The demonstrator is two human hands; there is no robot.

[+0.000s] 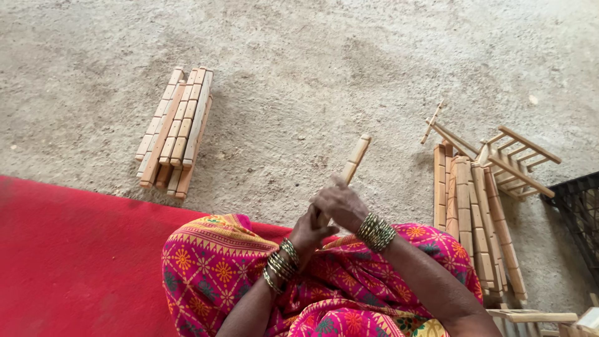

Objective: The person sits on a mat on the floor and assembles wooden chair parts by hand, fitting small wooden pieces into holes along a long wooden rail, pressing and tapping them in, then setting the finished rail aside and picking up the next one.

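Note:
Both my hands hold one notched wooden slat (354,160) that points up and away from me over the concrete floor. My right hand (339,203) wraps the slat's lower part from above. My left hand (310,234) grips the bottom end just below it, close to my lap. Green bangles sit on both wrists. My knees are covered by pink patterned cloth (218,268).
A stack of similar wooden slats (175,128) lies on the floor at the left. More slats (474,218) and small ladder-like wooden frames (515,159) lie at the right. A black mesh crate (580,212) is at the right edge. A red mat (75,262) is under me.

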